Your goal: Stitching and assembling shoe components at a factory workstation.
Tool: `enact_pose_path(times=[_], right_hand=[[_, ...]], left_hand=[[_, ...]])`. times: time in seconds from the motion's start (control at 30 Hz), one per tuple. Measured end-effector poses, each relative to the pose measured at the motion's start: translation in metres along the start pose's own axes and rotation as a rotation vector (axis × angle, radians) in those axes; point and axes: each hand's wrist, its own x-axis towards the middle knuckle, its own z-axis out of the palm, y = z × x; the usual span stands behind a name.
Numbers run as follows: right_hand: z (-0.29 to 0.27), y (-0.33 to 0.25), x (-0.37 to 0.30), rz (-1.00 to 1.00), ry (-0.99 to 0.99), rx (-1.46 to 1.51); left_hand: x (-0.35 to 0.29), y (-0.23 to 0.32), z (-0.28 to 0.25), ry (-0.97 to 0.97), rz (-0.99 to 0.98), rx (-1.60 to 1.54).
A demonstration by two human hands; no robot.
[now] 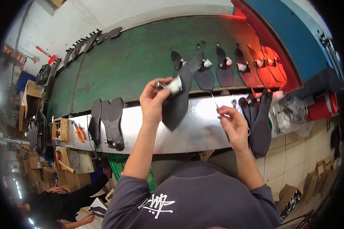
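My left hand (152, 107) is closed on a black sandal (178, 101), raised above the metal worktop (141, 131) and tilted. A pale strap piece (174, 86) sits at its side, by my thumb and fingers. On the right, my right hand (235, 128) pinches a thin metal pick (215, 100), its far end pointing up and left, apart from the sandal. What the fingertips cover on the pick is hidden. Beyond the hands, several black sandals with pale strap pieces (224, 63) lie in a row on the green belt (133, 53).
Red light glows at the red-edged machine opening (271, 42). Dark soles (114, 122), orange-handled pliers (80, 134) and a wooden box (60, 129) lie on the left. More soles (261, 133) rest on the right, near a red container (323, 107). A co-worker's arm (78, 194) shows lower left.
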Motion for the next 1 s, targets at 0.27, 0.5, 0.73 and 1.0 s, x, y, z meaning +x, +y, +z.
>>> enact_pose_path(times=[0.27, 0.5, 0.73, 1.0], right_hand=[[0.054, -0.019, -0.006, -0.039, -0.196, 0.296], [0.052, -0.036, -0.017, -0.069, -0.017, 0.426], [0.042, -0.033, -0.025, 0.096, -0.005, 0.127], [0.044, -0.002, -0.013, 0.271, -0.117, 0.152]], left_hand=[[-0.108, 0.005, 0.016, -0.144, -0.181, -0.152], [-0.114, 0.002, 0.014, -0.094, -0.378, -0.264], [-0.121, -0.011, -0.009, -0.153, -0.376, -0.385], [-0.124, -0.011, -0.009, -0.132, -0.539, -0.608]])
